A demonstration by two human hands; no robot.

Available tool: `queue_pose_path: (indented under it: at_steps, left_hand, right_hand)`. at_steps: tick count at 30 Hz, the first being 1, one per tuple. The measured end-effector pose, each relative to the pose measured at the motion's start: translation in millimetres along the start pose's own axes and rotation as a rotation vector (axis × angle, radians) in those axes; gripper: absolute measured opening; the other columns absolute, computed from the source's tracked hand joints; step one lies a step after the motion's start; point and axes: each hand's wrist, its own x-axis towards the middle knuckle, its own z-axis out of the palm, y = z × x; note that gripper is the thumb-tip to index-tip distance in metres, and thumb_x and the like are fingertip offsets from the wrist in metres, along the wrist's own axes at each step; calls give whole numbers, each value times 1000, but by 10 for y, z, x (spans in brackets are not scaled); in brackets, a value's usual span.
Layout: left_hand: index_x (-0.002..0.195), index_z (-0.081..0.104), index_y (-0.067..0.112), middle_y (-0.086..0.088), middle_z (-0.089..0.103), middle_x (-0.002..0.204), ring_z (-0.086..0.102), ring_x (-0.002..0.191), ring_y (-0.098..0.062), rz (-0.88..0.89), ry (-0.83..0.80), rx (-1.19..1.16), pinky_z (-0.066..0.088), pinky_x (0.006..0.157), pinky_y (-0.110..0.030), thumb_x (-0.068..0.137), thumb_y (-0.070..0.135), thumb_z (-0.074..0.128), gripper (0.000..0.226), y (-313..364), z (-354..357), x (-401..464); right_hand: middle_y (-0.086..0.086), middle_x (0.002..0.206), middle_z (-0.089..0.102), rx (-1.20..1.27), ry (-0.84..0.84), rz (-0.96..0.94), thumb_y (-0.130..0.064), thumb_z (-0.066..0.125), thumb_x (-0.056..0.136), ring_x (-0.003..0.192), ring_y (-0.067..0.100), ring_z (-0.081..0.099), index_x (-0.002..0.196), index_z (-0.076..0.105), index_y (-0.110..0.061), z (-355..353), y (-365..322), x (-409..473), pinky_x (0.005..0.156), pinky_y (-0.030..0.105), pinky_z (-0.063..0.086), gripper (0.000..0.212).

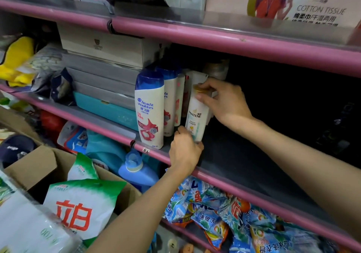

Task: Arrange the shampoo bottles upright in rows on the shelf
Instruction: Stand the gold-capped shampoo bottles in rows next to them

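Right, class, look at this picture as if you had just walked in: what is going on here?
A person is stocking a shop shelf. Both hands hold one white Pantene bottle: the right hand grips it near its gold cap, the left hand holds its base. The bottle leans slightly, at the shelf's front. To its left stands a row of Head & Shoulders bottles, upright, running back into the shelf. The shelf space to the right is dark and looks unfilled.
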Motion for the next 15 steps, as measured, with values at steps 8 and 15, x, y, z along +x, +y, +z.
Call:
queue_pose_path:
  at_steps: [8, 15]
  left_hand:
    - [110, 45, 7, -16, 63, 112, 62, 101, -37, -40, 36, -50, 52, 73, -41, 80, 30, 69, 44, -45, 35, 130]
    - [112, 46, 8, -15, 63, 113, 62, 102, -35, -48, 53, -36, 51, 71, -40, 82, 32, 68, 44, -50, 55, 142]
  right_hand:
    - [-5, 107, 71, 42, 26, -3, -27, 66, 86, 97, 13, 64, 99, 70, -19, 132, 19, 191, 88, 31, 51, 16]
    - [-3, 107, 71, -9, 20, -47, -29, 64, 88, 95, 14, 64, 101, 69, -17, 150, 27, 224, 85, 29, 50, 18]
